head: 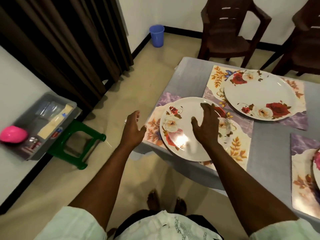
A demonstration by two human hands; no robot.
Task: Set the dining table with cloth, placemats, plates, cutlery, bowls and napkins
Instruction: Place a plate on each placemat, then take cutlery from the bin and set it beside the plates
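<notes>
Third plate [317,163]: cut off by the right frame edge; only a sliver of rim with a pink flower shows, on a third mat [302,181] that is also cut by the edge.
Bin [43,125]: grey plastic, on a green stool [76,144] at left; blurred. Contents hard to make out: clear packets, a yellowish flat item, something red and white. Whether they are cutlery or napkins cannot be told.
Pink object [13,134]: at the bin's near corner; blurred, kind not identifiable.
Near plate [180,129]: white, rose pattern, lying flat on the near mat [239,146] at the table corner. Its right part is hidden by the right hand; glare on its near side.
Right hand [207,126]: over the near plate, fingers straight and spread, holding nothing. Contact with the plate cannot be told.
Left hand [134,129]: off the table's left edge, just beside the near mat's corner, apart from the plate; fingers relaxed and slightly bent, holding nothing.
Far plate [259,94]: larger in view, on the far mat [216,75], beyond the right hand, apart from it.
Cloth [192,75]: grey, covers the table under all mats.
Chairs [230,32]: two, dark brown, at the far side; the right one is cut off.
Blue cup [156,35]: on the floor by the wall.
Curtain [69,40]: dark brown, upper left.
Feet [166,201]: bare, partly hidden by the person's clothing.
</notes>
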